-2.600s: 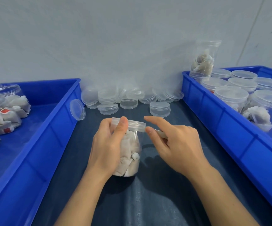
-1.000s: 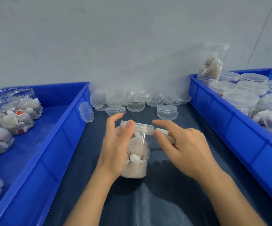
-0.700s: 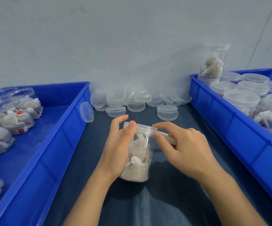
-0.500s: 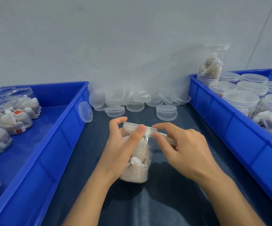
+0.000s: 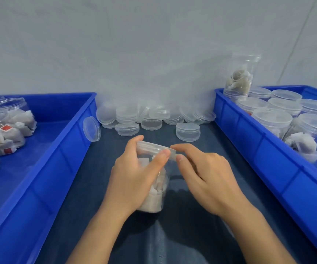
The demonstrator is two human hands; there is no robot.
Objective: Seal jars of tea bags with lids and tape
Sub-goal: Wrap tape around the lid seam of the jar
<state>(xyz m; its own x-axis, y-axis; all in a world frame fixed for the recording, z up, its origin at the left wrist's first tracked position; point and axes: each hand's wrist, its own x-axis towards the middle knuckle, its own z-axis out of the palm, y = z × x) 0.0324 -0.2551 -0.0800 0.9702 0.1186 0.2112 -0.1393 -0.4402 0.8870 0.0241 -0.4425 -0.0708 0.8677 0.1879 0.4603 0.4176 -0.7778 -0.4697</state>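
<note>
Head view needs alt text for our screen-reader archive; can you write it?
A left hand grips a lidded clear jar of tea bags on a dark table while the right hand pinches at its lid rim. Blue bins of jars flank it, loose lids behind.

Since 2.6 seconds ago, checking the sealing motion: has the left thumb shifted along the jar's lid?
Yes. The left hand thumb slid right along the lid, toward the right blue bin.

Clear lidded jar (image 5: 154, 189), tea bags inside, tilted
</note>
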